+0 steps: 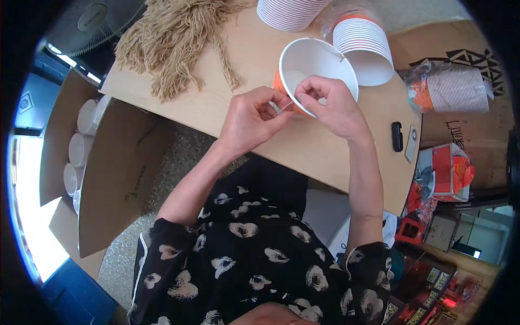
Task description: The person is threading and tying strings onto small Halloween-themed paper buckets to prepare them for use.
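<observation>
The paper cup at your right hand looks smooth and matt white inside, orange outside. The cord pinched by your left hand is thin, pale string. Beneath the cup, the worktop is smooth light wood. Left of the cup lies a rough, fibrous bundle of twine; a cardboard box stands further left, dull brown.

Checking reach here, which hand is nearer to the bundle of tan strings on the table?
Left. The left hand lies just below-right of the string bundle; the right hand is farther right, at the paper cup.
</observation>
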Demonstrator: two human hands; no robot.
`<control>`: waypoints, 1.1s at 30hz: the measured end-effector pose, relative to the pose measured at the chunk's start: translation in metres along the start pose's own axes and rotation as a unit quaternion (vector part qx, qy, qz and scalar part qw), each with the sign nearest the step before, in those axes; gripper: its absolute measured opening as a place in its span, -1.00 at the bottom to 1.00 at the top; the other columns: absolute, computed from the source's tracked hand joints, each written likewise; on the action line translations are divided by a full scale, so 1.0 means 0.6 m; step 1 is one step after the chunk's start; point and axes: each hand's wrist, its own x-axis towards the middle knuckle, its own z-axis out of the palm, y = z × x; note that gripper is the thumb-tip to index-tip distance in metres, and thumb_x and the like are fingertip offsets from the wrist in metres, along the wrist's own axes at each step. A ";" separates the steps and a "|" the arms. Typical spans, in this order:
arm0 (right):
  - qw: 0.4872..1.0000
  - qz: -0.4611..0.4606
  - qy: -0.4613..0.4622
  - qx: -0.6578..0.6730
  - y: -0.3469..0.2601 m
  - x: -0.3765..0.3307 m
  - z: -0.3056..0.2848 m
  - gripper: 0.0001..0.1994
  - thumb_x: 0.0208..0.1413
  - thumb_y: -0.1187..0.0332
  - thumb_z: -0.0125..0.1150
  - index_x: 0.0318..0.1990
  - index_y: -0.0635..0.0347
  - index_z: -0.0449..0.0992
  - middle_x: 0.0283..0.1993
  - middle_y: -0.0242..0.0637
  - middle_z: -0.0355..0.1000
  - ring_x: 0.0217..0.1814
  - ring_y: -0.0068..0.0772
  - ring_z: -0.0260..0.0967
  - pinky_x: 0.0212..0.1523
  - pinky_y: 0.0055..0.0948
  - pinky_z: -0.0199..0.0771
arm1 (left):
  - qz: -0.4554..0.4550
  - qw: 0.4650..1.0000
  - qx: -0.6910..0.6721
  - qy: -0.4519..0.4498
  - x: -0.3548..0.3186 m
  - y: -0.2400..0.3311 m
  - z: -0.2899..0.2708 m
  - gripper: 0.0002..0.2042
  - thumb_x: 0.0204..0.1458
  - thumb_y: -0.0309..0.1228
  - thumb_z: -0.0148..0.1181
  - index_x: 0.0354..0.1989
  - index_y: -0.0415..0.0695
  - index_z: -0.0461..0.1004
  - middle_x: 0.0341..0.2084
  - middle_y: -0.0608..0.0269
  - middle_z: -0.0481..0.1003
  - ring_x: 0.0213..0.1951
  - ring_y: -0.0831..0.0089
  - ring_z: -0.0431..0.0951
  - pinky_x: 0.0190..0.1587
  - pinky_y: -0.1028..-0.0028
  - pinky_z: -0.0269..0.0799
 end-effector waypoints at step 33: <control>0.928 -0.071 0.201 0.306 0.030 -0.038 -0.037 -0.94 0.23 0.51 0.11 -0.26 0.34 0.45 -0.38 -0.36 0.46 -0.42 -0.66 0.39 -0.38 -0.64 0.43 | -0.102 0.954 0.034 -0.281 0.187 0.142 0.003 -0.73 0.15 -0.48 0.20 0.00 -0.33 0.54 -0.22 0.16 0.62 -0.16 0.52 0.60 -0.05 0.53 0.52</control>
